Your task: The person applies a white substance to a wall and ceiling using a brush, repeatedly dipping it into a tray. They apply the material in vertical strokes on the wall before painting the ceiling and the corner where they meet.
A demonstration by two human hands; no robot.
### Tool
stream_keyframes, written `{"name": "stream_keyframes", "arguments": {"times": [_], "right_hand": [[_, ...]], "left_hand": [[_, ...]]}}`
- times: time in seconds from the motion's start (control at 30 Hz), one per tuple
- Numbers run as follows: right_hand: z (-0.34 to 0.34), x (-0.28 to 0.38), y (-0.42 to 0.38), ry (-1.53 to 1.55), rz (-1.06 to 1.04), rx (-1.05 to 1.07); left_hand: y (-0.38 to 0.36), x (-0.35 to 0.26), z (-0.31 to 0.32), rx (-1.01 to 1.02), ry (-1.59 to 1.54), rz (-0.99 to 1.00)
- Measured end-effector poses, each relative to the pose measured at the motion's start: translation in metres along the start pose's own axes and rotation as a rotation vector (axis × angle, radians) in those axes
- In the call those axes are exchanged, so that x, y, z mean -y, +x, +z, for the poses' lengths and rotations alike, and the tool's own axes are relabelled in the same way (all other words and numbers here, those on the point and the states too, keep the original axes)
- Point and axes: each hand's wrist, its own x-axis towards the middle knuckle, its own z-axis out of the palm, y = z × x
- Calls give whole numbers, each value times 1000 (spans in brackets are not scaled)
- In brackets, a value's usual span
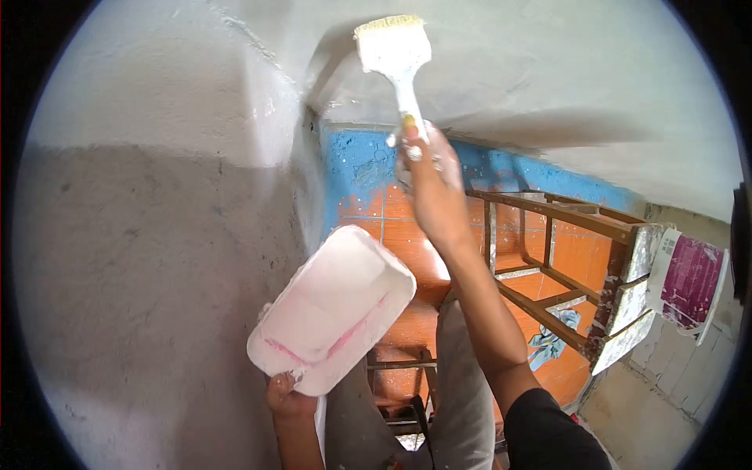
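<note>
A wide flat paintbrush [394, 53] was gripped by its handle in the right hand [429, 163], bristles pointed up at the pale wall [564, 70]; whether the wall was touched could not be told. A white paint tray [321, 294], streaked with pink, was grasped at its near end by the left hand [290, 398]. A purple-labelled bucket [691, 282] was seen at the top of a wooden stepladder [629, 309].
</note>
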Motion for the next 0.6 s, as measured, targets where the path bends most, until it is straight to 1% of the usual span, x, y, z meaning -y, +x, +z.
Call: {"name": "stream_keyframes", "arguments": {"times": [0.03,0.1,0.2,0.27,0.3,0.4,0.43,0.53,0.57,0.6], "right_hand": [[-8,14,-10,-60,-16,1],[-23,38,-35,-172,-47,-1],[-37,59,-79,-89,10,-89],[-57,67,-109,-210,16,-163],[-65,70,-122,-269,12,-204],[-80,82,-152,-192,121,-305],[-86,81,-157,-191,79,-338],[-108,77,-169,-222,57,-388],[-118,67,-170,-321,-23,-423],[-125,60,-170,-370,-48,-441]], "left_hand": [[3,0,0,63,70,31],[2,4,6,94,55,22],[9,13,14,163,21,19],[14,19,37,183,75,-72],[19,23,50,207,99,-81],[32,42,81,279,136,-78],[36,49,89,307,140,-75],[45,68,105,353,134,-140],[45,75,110,369,134,-140],[45,81,116,385,133,-140]]}}
